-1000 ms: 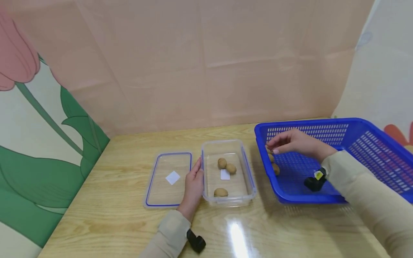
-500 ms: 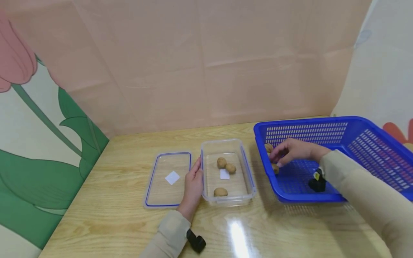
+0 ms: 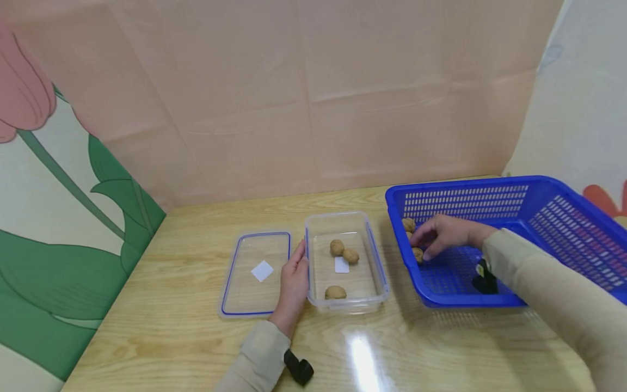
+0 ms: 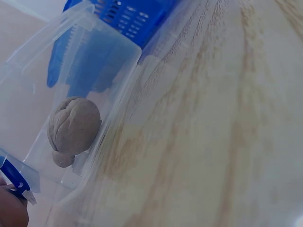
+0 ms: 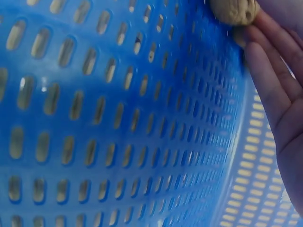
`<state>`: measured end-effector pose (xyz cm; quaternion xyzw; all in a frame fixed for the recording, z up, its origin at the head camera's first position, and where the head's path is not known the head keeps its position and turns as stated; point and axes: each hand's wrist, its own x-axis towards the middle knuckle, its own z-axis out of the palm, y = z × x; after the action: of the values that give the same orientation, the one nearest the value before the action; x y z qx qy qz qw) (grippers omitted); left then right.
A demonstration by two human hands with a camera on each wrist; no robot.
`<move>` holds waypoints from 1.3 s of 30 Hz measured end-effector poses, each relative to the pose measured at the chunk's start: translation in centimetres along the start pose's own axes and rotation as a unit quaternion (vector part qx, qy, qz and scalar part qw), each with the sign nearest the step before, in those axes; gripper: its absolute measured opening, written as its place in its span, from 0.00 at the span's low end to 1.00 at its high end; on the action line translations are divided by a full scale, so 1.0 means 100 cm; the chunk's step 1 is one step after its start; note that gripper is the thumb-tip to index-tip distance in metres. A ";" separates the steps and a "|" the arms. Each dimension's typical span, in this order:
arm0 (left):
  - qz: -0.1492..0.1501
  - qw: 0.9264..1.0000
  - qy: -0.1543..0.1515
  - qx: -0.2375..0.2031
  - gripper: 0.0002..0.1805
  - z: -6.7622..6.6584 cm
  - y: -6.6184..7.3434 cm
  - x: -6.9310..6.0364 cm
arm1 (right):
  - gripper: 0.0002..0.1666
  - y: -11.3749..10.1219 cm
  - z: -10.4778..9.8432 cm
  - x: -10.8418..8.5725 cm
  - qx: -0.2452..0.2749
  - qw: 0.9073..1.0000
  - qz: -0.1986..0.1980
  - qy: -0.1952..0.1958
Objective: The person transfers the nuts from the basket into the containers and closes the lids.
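Observation:
My left hand [image 3: 294,280] rests with straight fingers along the left wall of a clear plastic food container [image 3: 320,283]. Inside it lie three walnuts: two touching near the middle [image 3: 336,248] and one near the front wall [image 3: 335,293]. In the left wrist view, a walnut [image 4: 75,124] shows through the container's wall. My right hand [image 3: 448,234] reaches into a blue plastic basket [image 3: 495,299], its fingertips at the nearest of several walnuts [image 3: 418,254] along the left side. The right wrist view shows fairly straight fingers [image 5: 270,85] touching a walnut [image 5: 235,10]; the thumb's contact is unclear.
Left of the container, a clear lid [image 3: 245,288] with a blue seal lies flat on the wooden table [image 3: 161,305]. White paper pieces show at the lid [image 3: 262,270] and container. The basket's raised rim surrounds the right hand. A pink backdrop [image 3: 245,109] stands behind the table.
My right hand has moved down and slightly toward me, from the far walnut to the nearest one in the basket. My left hand and the container have stayed in place.

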<state>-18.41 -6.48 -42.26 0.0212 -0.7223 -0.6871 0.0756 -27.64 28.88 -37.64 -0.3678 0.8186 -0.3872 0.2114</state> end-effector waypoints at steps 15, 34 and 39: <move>-0.005 1.000 0.003 0.004 0.23 0.001 0.000 -0.001 | 0.22 -0.001 0.007 0.002 -0.008 0.999 0.041 -0.019; -0.002 1.000 0.001 0.002 0.23 0.001 0.003 -0.001 | 0.16 -0.004 0.002 0.001 -0.045 0.999 0.019 0.009; -0.001 1.000 0.000 0.009 0.24 0.001 0.002 -0.001 | 0.17 -0.004 -0.003 -0.001 -0.024 0.999 0.034 0.035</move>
<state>-18.28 -6.38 -42.07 0.0231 -0.7281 -0.6810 0.0746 -27.64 28.91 -37.11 -0.3309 0.8466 -0.3727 0.1869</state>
